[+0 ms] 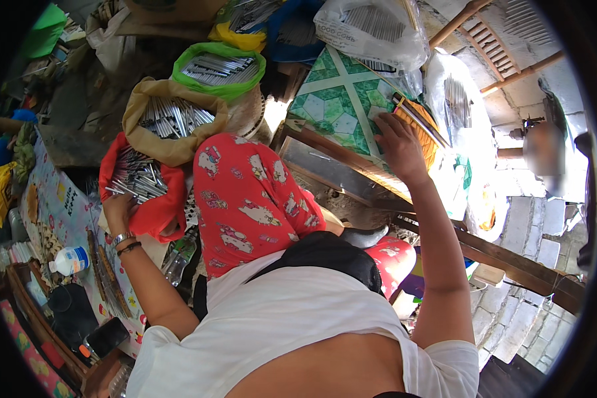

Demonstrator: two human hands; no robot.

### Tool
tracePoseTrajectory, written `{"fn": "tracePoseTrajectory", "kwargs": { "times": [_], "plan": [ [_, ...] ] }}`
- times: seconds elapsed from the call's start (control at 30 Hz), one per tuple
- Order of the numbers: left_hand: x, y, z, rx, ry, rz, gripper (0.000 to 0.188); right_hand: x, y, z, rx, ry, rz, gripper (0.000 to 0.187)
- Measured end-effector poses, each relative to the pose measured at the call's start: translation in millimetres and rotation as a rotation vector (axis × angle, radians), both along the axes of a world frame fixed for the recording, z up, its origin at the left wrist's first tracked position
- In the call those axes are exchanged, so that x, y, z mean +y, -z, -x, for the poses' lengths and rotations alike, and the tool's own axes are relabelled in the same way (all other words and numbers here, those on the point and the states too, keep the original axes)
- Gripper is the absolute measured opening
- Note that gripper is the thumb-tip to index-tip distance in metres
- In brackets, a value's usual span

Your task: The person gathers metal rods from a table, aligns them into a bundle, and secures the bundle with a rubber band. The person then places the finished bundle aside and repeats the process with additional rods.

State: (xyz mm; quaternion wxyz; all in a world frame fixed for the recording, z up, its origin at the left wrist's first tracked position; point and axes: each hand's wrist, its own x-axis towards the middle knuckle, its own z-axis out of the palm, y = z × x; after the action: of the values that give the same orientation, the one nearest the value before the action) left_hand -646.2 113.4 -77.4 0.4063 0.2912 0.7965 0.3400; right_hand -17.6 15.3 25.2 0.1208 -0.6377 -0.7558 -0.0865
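My left hand (117, 212) is at the near left rim of a red bag (174, 211) full of thin silver and black tubes (138, 174). Its fingers are curled by the tube ends, and what lies in them is too small to make out. My right hand (402, 147) rests with fingers stretched out on the right part of a green tiled tabletop (331, 99). Beside its fingertips is a yellow-orange striped piece (419, 118) with dark, slim rods (421, 119) lying along it.
A tan bag (142, 136), a green bag (262, 76) and clear plastic bags (404, 50) hold more tubes. A wooden-framed opening (325, 169) lies below the tabletop. On the left, a white bottle (71, 261) and a phone (106, 337) rest near a patterned cloth (63, 212).
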Motion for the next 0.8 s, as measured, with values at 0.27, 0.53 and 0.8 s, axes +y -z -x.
{"fn": "tracePoseTrajectory", "kwargs": {
  "times": [0.27,0.53,0.8],
  "plan": [
    [-6.2,-92.8,-42.7,0.994,0.194,-0.309,0.02,-17.7,4.4,2.4,0.058,0.047,-0.111,0.04],
    [19.9,-120.1,-348.5,0.236,0.965,-0.715,0.02,-0.6,6.9,35.0,0.213,0.043,-0.192,0.031],
    [27.2,-111.0,-437.7,0.591,1.049,-0.681,0.014,45.7,8.7,67.5,0.262,0.055,-0.271,0.027]
  ]
}}
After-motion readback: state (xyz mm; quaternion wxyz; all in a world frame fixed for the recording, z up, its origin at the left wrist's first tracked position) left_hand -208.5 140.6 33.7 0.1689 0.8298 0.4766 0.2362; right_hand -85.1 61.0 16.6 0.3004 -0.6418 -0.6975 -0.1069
